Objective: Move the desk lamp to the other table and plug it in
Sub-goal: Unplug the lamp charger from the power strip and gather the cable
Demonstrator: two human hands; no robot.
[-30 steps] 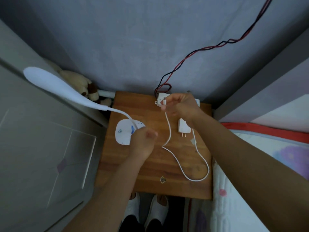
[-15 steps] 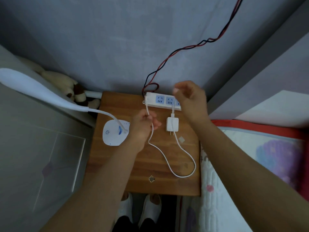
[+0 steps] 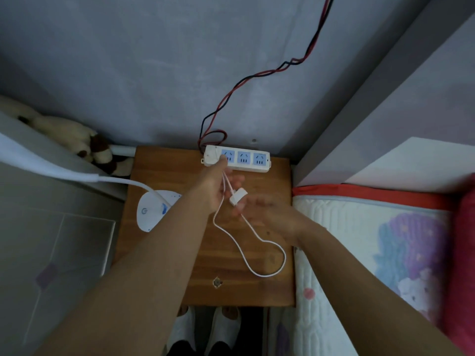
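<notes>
The white desk lamp stands on the left side of the small wooden table [image 3: 180, 265], its round base [image 3: 150, 213] partly behind my left forearm and its long head [image 3: 38, 163] reaching off to the left. My left hand [image 3: 212, 187] is closed on the lamp's white cable [image 3: 257, 255] just below the power strip [image 3: 246, 158]. My right hand [image 3: 259, 210], blurred, pinches the white plug adapter [image 3: 238, 197] lifted off the table. The cable loops loosely over the wood toward the right front.
The power strip lies at the table's back edge with three blue sockets; a red and black wire [image 3: 259, 73] runs from it up the wall. A bed with a patterned quilt [image 3: 385, 253] borders the right. A plush toy [image 3: 77, 140] sits back left. My feet [image 3: 205, 330] are below.
My right hand came down from the power strip and picked the adapter up off the table. My left hand slid up along the cable toward the strip.
</notes>
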